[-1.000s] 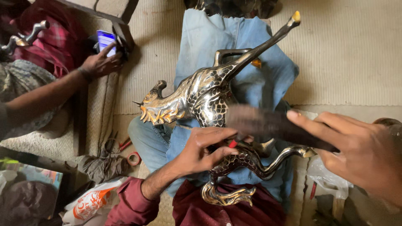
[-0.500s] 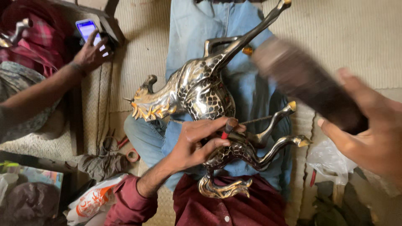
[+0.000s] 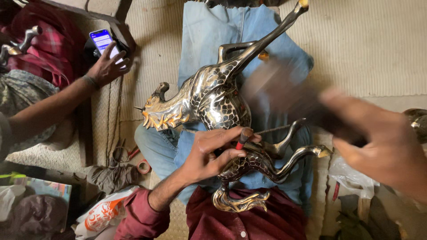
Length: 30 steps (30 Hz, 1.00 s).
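Head view. We see a metal horse figure (image 3: 213, 102), silver with a dark scale pattern and gold mane and tail, lying across the person's lap on a blue cloth (image 3: 209, 35). The left hand (image 3: 211, 153) presses on the figure's hindquarters, its fingers (image 3: 231, 133) curled narrowly around a small red-handled tool (image 3: 242, 138) whose tip meets the metal just beyond the fingertips. The right hand (image 3: 382, 146) is blurred; its fingers are closed around a dark elongated object (image 3: 289, 95), too smeared for us to identify, which hangs above the figure's body, well apart from the left fingers. The legs of the figure, gold at the hooves, extend between the two hands.

Away from the left wrist, at lower left, lies a white plastic bag with orange print (image 3: 100, 215), and beside it a flat package with a green and blue printed face (image 3: 35, 189). A small roll of red tape (image 3: 143, 166) sits on the woven mat (image 3: 369, 44) near the left forearm. A clear plastic bag (image 3: 349, 175) lies under the right hand. At upper left, another person's hand (image 3: 106, 66) holds a phone with a lit blue screen (image 3: 103, 42).
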Each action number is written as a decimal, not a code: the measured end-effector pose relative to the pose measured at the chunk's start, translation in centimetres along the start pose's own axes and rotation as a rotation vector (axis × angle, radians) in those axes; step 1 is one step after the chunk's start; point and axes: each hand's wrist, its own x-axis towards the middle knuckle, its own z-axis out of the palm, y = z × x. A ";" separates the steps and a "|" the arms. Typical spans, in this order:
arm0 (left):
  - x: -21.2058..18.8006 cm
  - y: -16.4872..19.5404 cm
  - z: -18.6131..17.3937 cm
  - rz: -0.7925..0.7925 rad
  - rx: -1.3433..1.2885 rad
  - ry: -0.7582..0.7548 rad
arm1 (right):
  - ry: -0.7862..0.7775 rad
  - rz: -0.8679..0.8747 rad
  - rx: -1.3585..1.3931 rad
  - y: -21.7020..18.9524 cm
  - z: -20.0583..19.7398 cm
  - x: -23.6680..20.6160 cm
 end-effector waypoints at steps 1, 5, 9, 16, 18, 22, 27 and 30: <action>0.0 -0.2 0.0 0.000 0.020 0.007 | -0.198 0.098 -0.191 0.2 0.0 0.0; 0.0 -0.5 0.1 0.035 -0.031 0.010 | -0.278 0.273 -0.213 0.4 -0.1 0.1; -0.1 -0.4 0.2 0.035 -0.012 0.027 | -0.357 0.135 -0.527 -0.7 -0.2 0.2; 0.0 -0.4 0.1 0.063 -0.093 0.017 | 0.020 0.175 0.102 -2.0 -0.9 0.7; 0.1 -0.4 0.0 0.074 -0.116 0.016 | -0.066 -0.096 -0.210 -1.6 -1.0 0.9; 0.1 -0.1 -0.2 0.027 -0.078 0.004 | -0.226 0.216 -0.222 -0.5 -0.1 0.7; 0.5 0.3 -0.6 0.011 -0.059 0.001 | -0.282 0.068 -0.395 0.2 0.3 0.6; 0.8 0.4 -0.5 0.011 -0.076 -0.002 | -0.213 0.338 0.010 -0.2 0.1 1.0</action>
